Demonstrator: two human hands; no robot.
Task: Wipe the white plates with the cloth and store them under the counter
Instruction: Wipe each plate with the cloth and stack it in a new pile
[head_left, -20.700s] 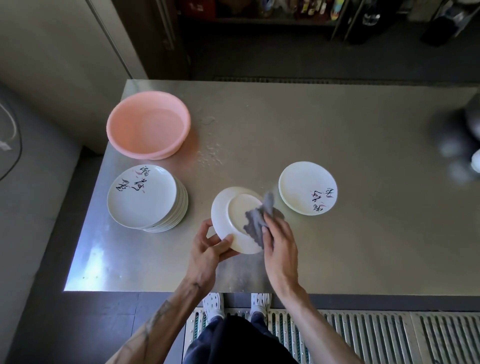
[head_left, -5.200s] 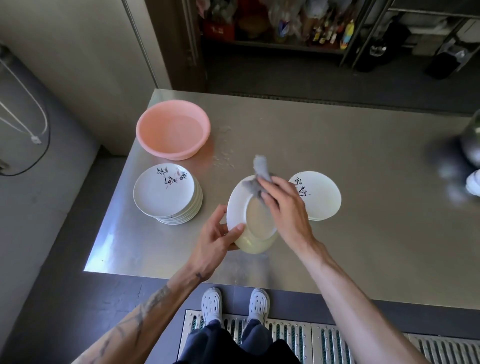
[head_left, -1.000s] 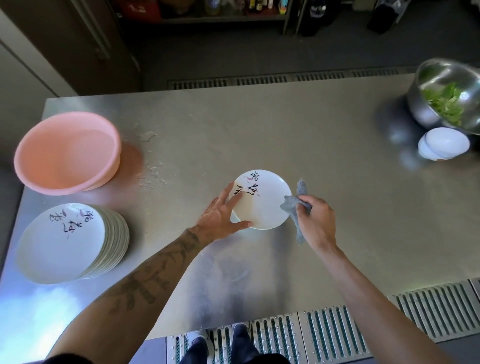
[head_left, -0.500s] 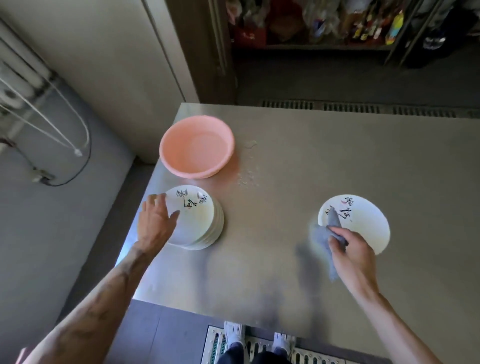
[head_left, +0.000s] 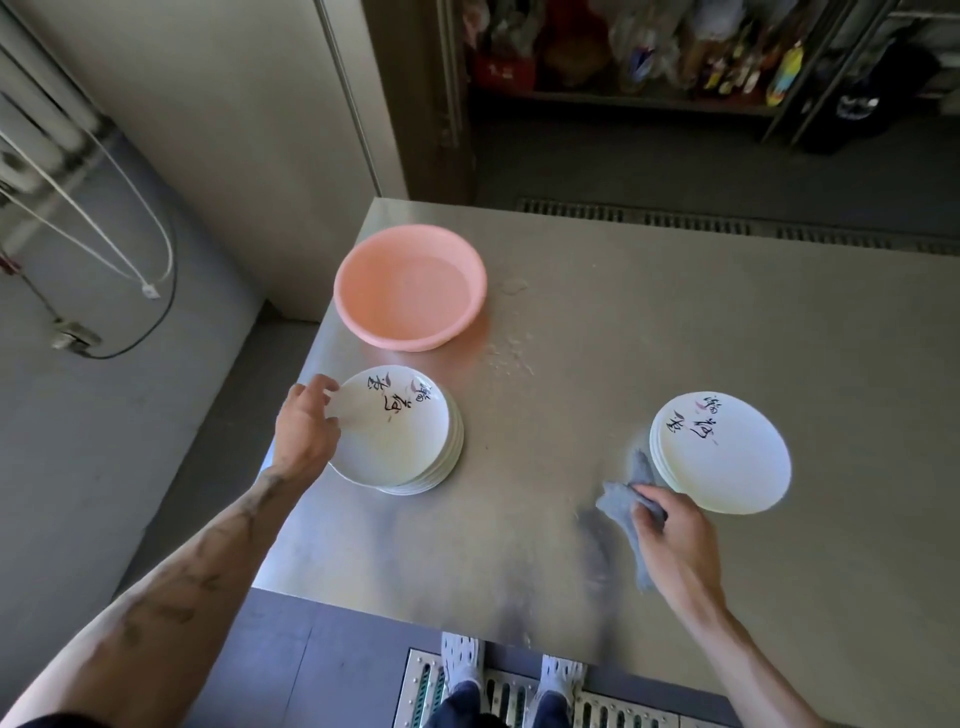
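A stack of white plates with black brush lettering (head_left: 400, 431) stands near the left edge of the steel counter (head_left: 649, 322). My left hand (head_left: 306, 426) grips the left rim of the top plate, which is tilted up slightly off the stack. To the right lies a smaller stack of white plates (head_left: 722, 452). My right hand (head_left: 675, 545) holds a crumpled grey cloth (head_left: 626, 493) just left of that smaller stack, low over the counter.
A pink plastic basin (head_left: 410, 286) sits behind the left stack, with water drops (head_left: 509, 353) on the counter beside it. The counter's front edge is near my feet. A wall with cables is on the left and shelves of goods stand behind.
My left hand has taken hold of the top plate's rim on the left stack and lifted it slightly. My right hand with the cloth has drawn back from the right stack.
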